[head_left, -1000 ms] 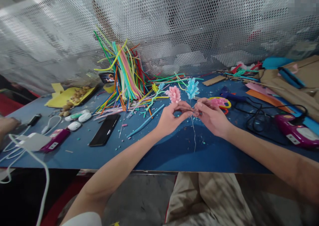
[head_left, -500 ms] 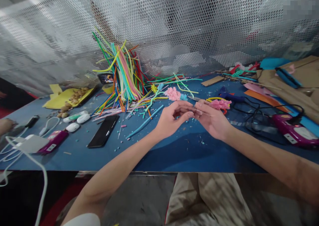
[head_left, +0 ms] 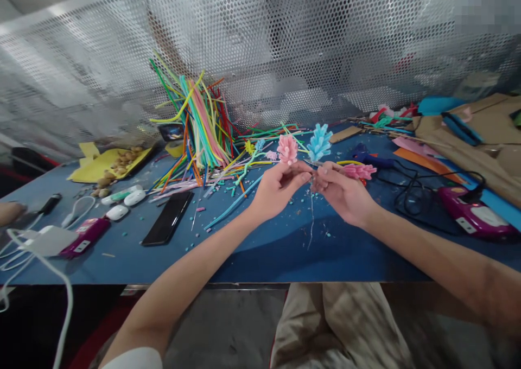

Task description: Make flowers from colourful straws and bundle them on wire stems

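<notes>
My left hand (head_left: 274,191) and my right hand (head_left: 345,195) meet above the table, fingers pinched together. Between them they grip the stem of a blue pipe-cleaner flower (head_left: 319,142), whose fluffy head stands upright above the fingertips. A thin wire strand (head_left: 312,222) dangles below the fingers. Directly behind my left fingers is a pink pipe-cleaner flower (head_left: 287,148); whether it is held too, I cannot tell. Another pink flower (head_left: 358,171) is beside my right knuckles. A thin grey blade-like piece (head_left: 311,163) shows at the fingertips, partly hidden.
Loose pipe cleaners (head_left: 203,125) rise in a bundle at the back. A black phone (head_left: 167,220) lies left of my forearm. Purple cased devices (head_left: 474,214) and cables are at the right, near cardboard (head_left: 484,125). Another person's hand (head_left: 11,212) shows at the far left.
The blue flower has come up from low behind my fingers to upright above them. The pink flower beside it has also tipped upward. The wire strand now hangs visibly below my hands.
</notes>
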### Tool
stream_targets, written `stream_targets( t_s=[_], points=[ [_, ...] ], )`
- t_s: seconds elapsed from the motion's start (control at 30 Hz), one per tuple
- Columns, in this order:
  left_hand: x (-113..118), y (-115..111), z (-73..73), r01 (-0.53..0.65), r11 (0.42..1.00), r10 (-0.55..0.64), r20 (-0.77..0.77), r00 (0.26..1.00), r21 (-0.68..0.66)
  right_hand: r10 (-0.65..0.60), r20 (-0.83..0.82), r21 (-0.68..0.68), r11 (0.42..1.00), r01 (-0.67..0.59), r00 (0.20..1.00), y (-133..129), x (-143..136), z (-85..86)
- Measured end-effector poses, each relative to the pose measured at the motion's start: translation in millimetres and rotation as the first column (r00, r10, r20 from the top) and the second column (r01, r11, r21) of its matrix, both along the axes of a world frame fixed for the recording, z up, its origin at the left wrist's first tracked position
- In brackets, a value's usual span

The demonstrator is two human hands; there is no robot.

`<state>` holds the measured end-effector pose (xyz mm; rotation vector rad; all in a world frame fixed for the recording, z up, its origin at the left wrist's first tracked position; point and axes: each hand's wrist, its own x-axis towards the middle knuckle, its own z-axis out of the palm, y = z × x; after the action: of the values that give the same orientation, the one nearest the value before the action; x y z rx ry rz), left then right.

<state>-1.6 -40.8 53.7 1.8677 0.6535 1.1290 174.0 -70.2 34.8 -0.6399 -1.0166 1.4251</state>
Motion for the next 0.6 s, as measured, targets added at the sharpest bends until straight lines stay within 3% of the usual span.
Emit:
stream_targets(
  t_s=[0.33,0.6],
  points=[
    [5,9,15.1,0.075,0.994,-0.075,-0.002,0.997,0.085,-0.004,-0.087,-0.032,0.999,0.001,0.996,1,3,-0.6],
    [15,12,27.8,0.151,0.987,-0.151,-0.002,0.989,0.05,-0.147,-0.083,0.058,0.987,0.153,0.986,2,4,3.3]
  ],
)
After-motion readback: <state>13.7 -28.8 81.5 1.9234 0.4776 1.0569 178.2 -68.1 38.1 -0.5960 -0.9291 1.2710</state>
